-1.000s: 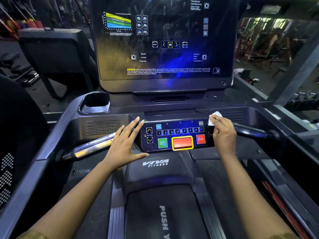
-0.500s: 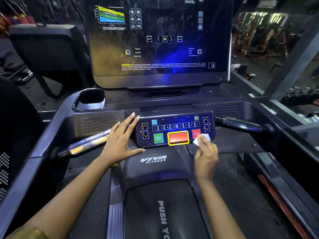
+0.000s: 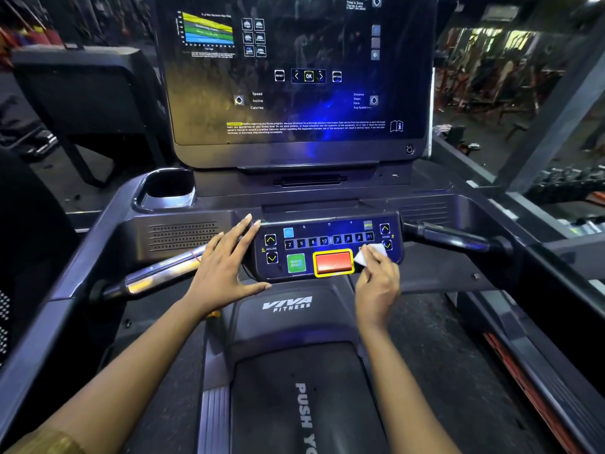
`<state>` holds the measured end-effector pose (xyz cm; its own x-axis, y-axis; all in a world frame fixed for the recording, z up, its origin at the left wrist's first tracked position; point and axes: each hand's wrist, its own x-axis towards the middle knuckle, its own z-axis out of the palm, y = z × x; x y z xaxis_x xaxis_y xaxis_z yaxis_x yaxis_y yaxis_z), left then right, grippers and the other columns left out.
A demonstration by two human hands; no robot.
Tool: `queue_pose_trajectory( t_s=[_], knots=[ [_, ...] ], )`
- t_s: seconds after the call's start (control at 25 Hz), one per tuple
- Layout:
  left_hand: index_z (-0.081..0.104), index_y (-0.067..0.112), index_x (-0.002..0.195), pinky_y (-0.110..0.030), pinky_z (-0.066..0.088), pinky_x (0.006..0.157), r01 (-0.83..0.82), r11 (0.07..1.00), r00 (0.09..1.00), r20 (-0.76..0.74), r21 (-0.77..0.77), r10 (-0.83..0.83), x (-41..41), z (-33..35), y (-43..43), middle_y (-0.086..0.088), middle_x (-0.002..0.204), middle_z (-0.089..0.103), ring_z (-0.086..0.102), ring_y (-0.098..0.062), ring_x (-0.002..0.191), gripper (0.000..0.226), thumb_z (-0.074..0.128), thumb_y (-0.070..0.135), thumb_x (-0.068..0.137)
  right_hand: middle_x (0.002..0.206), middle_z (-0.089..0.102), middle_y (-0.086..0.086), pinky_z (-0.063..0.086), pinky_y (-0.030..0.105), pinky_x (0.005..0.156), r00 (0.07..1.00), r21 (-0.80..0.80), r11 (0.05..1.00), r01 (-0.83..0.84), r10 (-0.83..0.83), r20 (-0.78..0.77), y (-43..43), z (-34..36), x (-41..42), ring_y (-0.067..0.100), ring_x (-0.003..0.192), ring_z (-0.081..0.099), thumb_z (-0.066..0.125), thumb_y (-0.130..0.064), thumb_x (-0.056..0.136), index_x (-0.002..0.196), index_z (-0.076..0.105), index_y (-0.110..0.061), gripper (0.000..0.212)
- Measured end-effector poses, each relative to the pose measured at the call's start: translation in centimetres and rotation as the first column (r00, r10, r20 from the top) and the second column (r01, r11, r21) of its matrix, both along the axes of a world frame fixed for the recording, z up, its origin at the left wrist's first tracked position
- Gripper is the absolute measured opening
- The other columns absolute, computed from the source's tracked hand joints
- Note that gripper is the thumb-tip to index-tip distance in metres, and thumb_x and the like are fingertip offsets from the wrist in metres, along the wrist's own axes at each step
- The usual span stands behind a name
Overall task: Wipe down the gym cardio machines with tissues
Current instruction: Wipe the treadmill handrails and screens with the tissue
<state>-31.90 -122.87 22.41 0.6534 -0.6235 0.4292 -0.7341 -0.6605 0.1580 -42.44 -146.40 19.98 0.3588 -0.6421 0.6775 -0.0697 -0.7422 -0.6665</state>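
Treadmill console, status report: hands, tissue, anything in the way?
Left hand open, flat against left edge of black button panel. Right hand pinches white tissue on the panel, beside red yellow-rimmed button. Nothing blocking.

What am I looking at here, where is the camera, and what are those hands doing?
No robot here: each grip is a person's bare hand. The camera sits on the person's head, looking down at a treadmill. The left hand lies flat, fingers straight, against the left edge of the control panel. The right hand pinches a white tissue and presses it on the panel just right of the red button. Above stands the big screen; a cup holder sits at upper left.
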Motion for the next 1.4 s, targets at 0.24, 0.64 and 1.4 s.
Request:
queue_pose_trajectory(
  t_s=[0.24, 0.64, 1.4],
  knots=[
    [0.017, 0.020, 0.152, -0.032, 0.012, 0.111, -0.010, 1.000, 1.000, -0.011, 0.007, 0.010, 0.0, -0.1, 0.1, -0.002, 0.158, 0.019, 0.023, -0.014, 0.139, 0.106, 0.049, 0.075, 0.068, 0.094, 0.070, 0.018, 0.038, 0.015, 0.084, 0.997, -0.012, 0.997, -0.072, 0.072, 0.003, -0.9, 0.9, -0.5, 0.029, 0.084, 0.064, 0.057, 0.023, 0.064, 0.099, 0.071, 0.002, 0.042],
    [0.013, 0.022, 0.153, -0.026, 0.005, 0.111, -0.013, 1.000, 1.000, -0.018, 0.012, 0.013, -0.1, 0.0, 0.0, -0.002, 0.159, 0.018, 0.021, -0.014, 0.140, 0.106, 0.049, 0.077, 0.068, 0.097, 0.069, 0.010, 0.039, 0.017, 0.090, 0.961, -0.216, 0.946, -0.243, 0.205, -0.183, 0.4, 0.4, -0.6, 0.027, 0.085, 0.062, 0.060, 0.013, 0.071, 0.100, 0.071, -0.002, 0.034],
    [0.013, 0.022, 0.153, -0.040, 0.020, 0.112, -0.012, 1.000, 1.000, 0.005, 0.007, 0.012, 0.2, -0.4, 0.0, -0.002, 0.159, 0.018, 0.025, -0.016, 0.140, 0.106, 0.047, 0.078, 0.069, 0.098, 0.068, 0.008, 0.044, 0.026, 0.081, 0.909, -0.383, 0.827, -0.411, 0.340, -0.241, 5.7, 1.5, 1.2, 0.018, 0.093, 0.053, 0.050, 0.001, 0.079, 0.100, 0.071, -0.002, 0.030]
  ],
)
